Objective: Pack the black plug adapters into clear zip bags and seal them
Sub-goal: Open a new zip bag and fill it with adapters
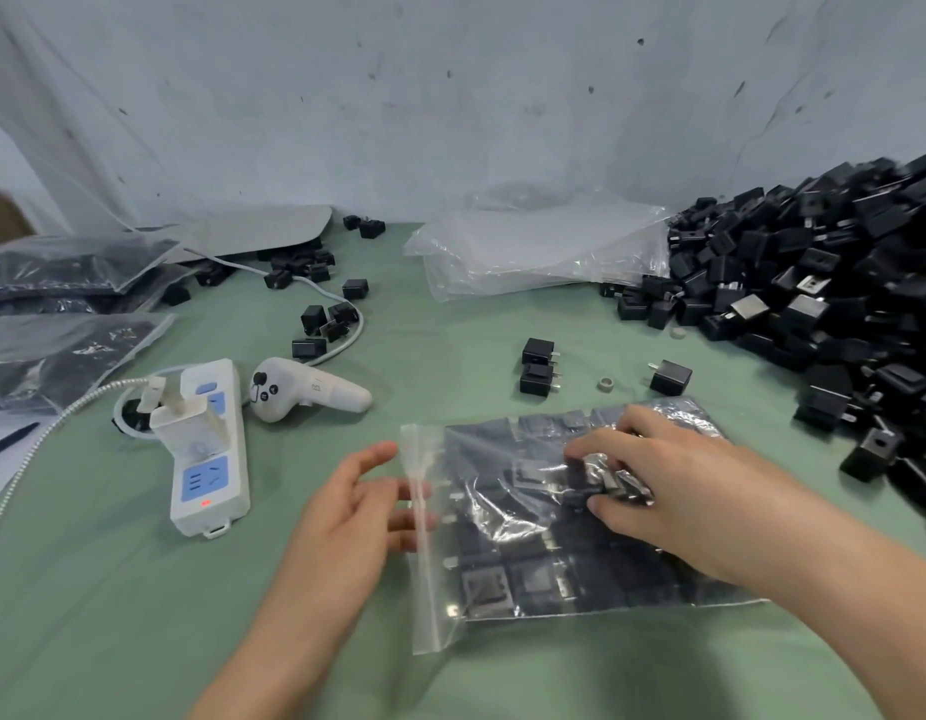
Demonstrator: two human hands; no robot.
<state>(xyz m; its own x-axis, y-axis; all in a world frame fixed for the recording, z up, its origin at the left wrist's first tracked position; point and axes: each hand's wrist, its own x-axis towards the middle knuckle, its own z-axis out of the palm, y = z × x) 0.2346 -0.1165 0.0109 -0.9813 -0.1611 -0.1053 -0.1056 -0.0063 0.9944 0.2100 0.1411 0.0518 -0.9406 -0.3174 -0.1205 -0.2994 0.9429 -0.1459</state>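
On the green-covered table, a clear zip bag packed with black plug adapters lies flat before me. My left hand is open, its straight fingertips showing through the plastic at the zip edge. My right hand rests on top, fingers and thumb curled around a few adapters. A loose pile is heaped at right.

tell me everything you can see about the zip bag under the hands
The zip bag is clear, crinkled plastic, flat on the green table, packed with rows of black adapters. Its zip strip runs along the left edge; whether it is sealed is unclear. The left hand touches that edge with straight fingers; the right hand grips its top over a lump.
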